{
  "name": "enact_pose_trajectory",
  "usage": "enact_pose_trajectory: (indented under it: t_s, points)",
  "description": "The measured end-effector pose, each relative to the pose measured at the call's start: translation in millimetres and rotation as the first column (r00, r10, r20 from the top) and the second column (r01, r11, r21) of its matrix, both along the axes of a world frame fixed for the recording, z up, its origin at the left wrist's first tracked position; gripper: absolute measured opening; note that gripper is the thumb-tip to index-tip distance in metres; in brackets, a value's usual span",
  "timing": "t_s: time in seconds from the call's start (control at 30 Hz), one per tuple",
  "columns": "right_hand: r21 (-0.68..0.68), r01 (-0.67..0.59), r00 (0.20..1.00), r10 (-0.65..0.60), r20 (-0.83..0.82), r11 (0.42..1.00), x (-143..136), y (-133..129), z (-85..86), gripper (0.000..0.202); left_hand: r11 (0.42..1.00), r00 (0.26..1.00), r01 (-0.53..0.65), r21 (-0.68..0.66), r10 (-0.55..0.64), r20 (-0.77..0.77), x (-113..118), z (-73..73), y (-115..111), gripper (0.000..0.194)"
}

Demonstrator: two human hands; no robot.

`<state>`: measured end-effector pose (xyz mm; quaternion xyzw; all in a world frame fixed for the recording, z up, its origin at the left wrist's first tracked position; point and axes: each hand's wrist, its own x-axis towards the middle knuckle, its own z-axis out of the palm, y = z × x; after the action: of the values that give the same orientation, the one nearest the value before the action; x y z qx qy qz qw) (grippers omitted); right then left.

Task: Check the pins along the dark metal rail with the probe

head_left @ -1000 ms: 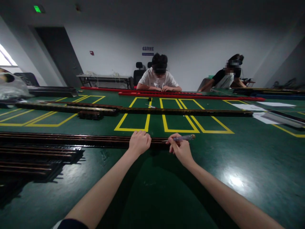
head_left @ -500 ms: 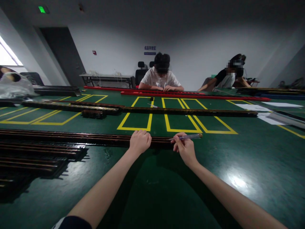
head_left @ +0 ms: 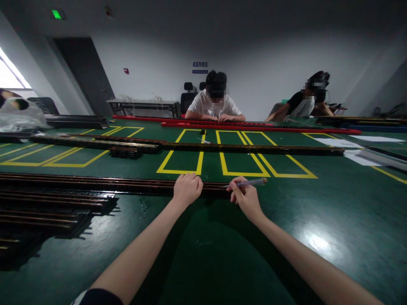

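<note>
A long dark strip point(head_left: 127, 184) with copper-coloured lines along it lies crosswise on the green table in front of me. My left hand point(head_left: 188, 188) is closed around it near its right part, knuckles up, fingertips hidden. Further right, my right hand point(head_left: 244, 194) grips a slim screwdriver-like tool point(head_left: 251, 182) with a translucent handle and a brownish end. Its thin tip points left and meets the strip's upper side between my hands. Whether it sits in a groove is too small to tell.
Several similar strips point(head_left: 57, 199) are stacked at my left. Beyond lie another long strip point(head_left: 254, 148), a short bundle point(head_left: 124, 152), yellow tape outlines point(head_left: 178, 171) and a red rail point(head_left: 219, 124). One person point(head_left: 216, 103) sits opposite; another point(head_left: 305, 101) leans at right.
My right hand and the tool have shifted slightly left along the strip. My left hand stays nearly in place on it.
</note>
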<state>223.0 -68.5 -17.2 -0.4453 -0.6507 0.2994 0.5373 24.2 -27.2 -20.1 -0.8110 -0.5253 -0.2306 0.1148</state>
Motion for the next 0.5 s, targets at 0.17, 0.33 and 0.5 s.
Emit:
enact_pose_trajectory:
  t_s: [0.17,0.33,0.5]
  points:
    - [-0.005,0.0,1.0,0.0,-0.015,1.0,-0.4,0.2,0.4,0.035,1.0,1.0,0.0,-0.006,0.001,0.003,0.1,0.6,0.0,0.042]
    - [-0.004,-0.008,1.0,0.008,-0.022,1.0,-0.7,0.4,-0.2,0.034,1.0,1.0,0.0,-0.003,0.0,0.0,0.0,1.1,-0.3,0.043]
    - [-0.011,0.001,1.0,-0.002,-0.021,1.0,-0.8,0.6,0.1,0.034,1.0,1.0,0.01,-0.024,-0.01,0.009,-0.2,2.5,-0.8,0.042]
